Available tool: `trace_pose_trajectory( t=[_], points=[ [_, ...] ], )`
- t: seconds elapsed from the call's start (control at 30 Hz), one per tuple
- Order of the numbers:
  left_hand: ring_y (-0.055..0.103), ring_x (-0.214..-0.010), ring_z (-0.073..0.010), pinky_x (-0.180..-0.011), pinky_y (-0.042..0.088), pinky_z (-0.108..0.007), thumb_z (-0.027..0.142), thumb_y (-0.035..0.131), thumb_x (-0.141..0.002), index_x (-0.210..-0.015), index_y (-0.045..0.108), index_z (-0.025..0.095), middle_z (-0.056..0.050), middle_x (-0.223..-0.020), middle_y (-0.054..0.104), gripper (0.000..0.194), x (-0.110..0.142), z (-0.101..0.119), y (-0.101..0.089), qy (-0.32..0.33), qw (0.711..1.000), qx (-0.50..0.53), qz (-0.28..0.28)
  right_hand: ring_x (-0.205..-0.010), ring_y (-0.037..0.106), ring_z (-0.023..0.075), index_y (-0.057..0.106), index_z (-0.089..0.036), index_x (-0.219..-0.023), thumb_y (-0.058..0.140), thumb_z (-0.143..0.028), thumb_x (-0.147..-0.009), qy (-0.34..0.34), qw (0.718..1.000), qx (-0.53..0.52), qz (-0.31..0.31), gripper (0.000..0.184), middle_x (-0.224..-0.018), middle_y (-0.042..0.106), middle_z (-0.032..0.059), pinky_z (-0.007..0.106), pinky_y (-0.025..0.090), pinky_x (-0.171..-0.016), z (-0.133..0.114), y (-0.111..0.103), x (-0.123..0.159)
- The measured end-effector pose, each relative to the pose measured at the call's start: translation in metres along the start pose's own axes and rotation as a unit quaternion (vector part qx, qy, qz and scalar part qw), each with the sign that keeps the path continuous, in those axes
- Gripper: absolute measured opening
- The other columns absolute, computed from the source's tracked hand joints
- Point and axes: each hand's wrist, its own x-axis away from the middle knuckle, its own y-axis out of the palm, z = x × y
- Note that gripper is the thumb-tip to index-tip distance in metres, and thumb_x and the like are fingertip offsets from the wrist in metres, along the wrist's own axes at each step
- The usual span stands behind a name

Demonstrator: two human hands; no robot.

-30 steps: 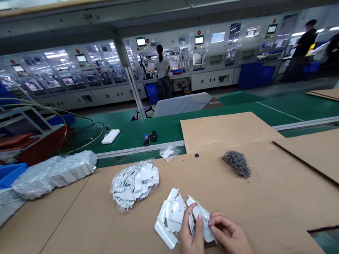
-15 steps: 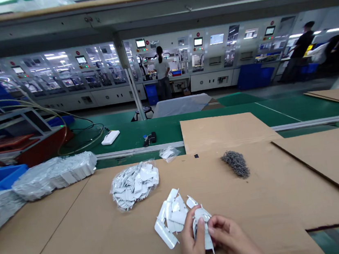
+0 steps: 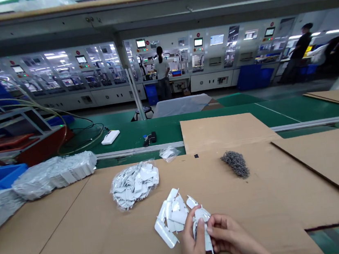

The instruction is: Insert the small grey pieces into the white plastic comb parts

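My left hand (image 3: 193, 239) is closed around a white plastic part (image 3: 207, 242), its thumb lying on top. From the other side, my right hand (image 3: 227, 233) pinches at the same part's edge; whether a smaller piece sits between these fingertips is hidden. More white parts (image 3: 202, 212) lie just beyond my fingers, partly covered by them. To the left is a loose pile of similar white plastic parts (image 3: 171, 215) on the cardboard (image 3: 134, 246). Farther right rests a heap of small grey pieces (image 3: 236, 164).
A clear bag of white parts (image 3: 136, 184) lies left of the loose pile. Wrapped stacks (image 3: 55, 176) stand by a blue bin (image 3: 1, 178). Keys (image 3: 150, 139) and a white device (image 3: 110, 137) sit on the green bench. A person (image 3: 161, 70) stands at the machines behind.
My right hand has shifted very slightly at the part's edge. The part in my left hand has barely turned; the piles stay put.
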Motion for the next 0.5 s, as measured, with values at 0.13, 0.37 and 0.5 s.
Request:
trace_pose_trajectory(
  t=[0.13,0.37,0.5],
  points=[
    [0.050,-0.095,-0.0234,-0.081,0.039,-0.029,0.043,0.051,-0.073,-0.101,0.057,0.015,-0.009,-0.094,0.060,0.040,-0.004,-0.004,-0.003,-0.007,0.999,0.006,0.036,-0.050,0.049,0.0071,0.054,-0.013,-0.072,0.060,-0.027,-0.072,-0.004,1.000,0.000,-0.018,0.015,-0.059,0.053,-0.0004,0.022,0.043,-0.053,0.001,-0.003,0.000],
    [0.035,-0.036,-0.0054,-0.034,0.027,-0.015,0.047,0.045,-0.077,-0.126,0.025,0.024,0.004,-0.058,0.046,0.058,-0.010,-0.004,-0.005,-0.083,0.983,0.137,0.089,-0.052,0.051,0.0114,0.054,-0.016,-0.080,0.056,-0.039,-0.071,-0.155,0.939,0.196,0.234,0.024,-0.060,0.052,-0.0015,0.024,0.045,-0.053,-0.022,-0.056,0.002],
    [0.033,-0.036,-0.0042,-0.034,0.025,-0.014,0.047,0.047,-0.076,-0.114,0.036,0.023,0.005,-0.057,0.044,0.047,-0.008,-0.003,-0.002,-0.071,0.981,0.158,0.088,-0.042,0.052,0.0140,0.053,-0.017,-0.085,0.052,-0.043,-0.066,-0.174,0.792,0.396,0.430,0.032,-0.066,0.055,0.0016,0.028,0.044,-0.043,-0.055,-0.103,0.005]
  ],
)
